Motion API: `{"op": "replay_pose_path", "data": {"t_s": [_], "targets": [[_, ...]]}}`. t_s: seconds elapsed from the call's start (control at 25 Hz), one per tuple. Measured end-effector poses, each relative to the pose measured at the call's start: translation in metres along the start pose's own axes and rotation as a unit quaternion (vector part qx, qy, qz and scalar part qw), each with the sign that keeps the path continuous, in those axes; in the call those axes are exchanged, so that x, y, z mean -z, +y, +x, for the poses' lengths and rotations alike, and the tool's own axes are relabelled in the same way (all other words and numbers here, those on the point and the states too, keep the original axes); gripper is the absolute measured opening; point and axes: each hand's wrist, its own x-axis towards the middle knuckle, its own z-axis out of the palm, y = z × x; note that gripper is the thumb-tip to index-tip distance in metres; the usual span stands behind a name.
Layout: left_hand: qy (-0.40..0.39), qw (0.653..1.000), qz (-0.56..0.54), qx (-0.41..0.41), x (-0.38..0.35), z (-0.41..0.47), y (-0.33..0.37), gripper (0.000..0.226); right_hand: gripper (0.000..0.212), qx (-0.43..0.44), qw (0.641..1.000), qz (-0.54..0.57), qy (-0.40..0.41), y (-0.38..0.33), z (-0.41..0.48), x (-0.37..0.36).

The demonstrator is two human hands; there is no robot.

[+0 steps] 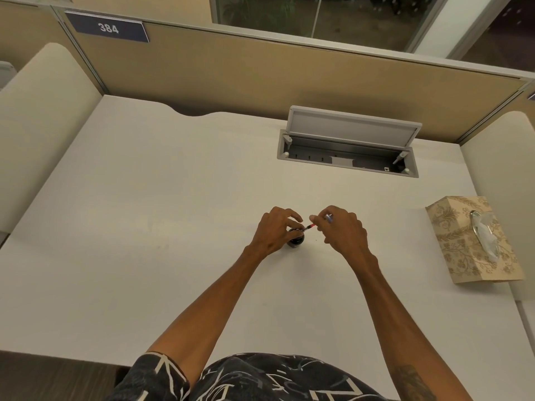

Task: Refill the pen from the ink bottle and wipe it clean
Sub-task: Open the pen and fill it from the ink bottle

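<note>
A small dark ink bottle stands on the white desk near the middle. My left hand wraps around it from the left, fingers curled over its top, so most of the bottle is hidden. My right hand pinches a thin pen with a red section. The pen's tip points left and down at the bottle's mouth. Whether the tip is inside the bottle I cannot tell.
A patterned beige tissue box with a tissue sticking out lies at the right edge of the desk. An open grey cable hatch sits at the back. Partition walls bound the desk at back and sides.
</note>
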Motion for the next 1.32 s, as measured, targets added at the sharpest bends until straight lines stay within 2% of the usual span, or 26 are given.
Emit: {"op": "replay_pose_path", "data": {"t_s": [0.08,0.12,0.4,0.6,0.88,1.08,1.32], "targets": [[-0.002,1.000,0.000,0.003,0.000,0.001,-0.001,0.020,0.015,0.016,1.000,-0.004,-0.004,0.000,0.001,0.005],[-0.003,1.000,0.005,0.001,-0.001,0.001,-0.001,0.020,0.012,0.019,1.000,-0.014,-0.006,-0.001,0.001,0.005],[0.004,1.000,-0.010,0.006,-0.001,0.001,-0.003,0.021,0.032,0.004,0.999,-0.048,-0.011,-0.006,0.001,0.000],[0.004,1.000,-0.012,0.006,0.000,0.002,-0.001,0.022,0.012,0.027,0.998,-0.056,-0.025,-0.003,0.003,0.004],[0.001,1.000,-0.017,0.006,0.001,0.001,0.000,0.022,0.039,0.004,0.998,-0.062,-0.007,0.000,0.001,-0.004],[0.002,1.000,-0.017,0.006,0.001,0.001,0.001,0.022,0.010,0.033,0.998,-0.046,-0.020,0.001,-0.001,-0.001],[0.000,1.000,-0.019,0.010,0.001,0.001,0.001,0.021,0.034,0.011,0.999,-0.048,-0.015,0.000,0.001,-0.001]]}}
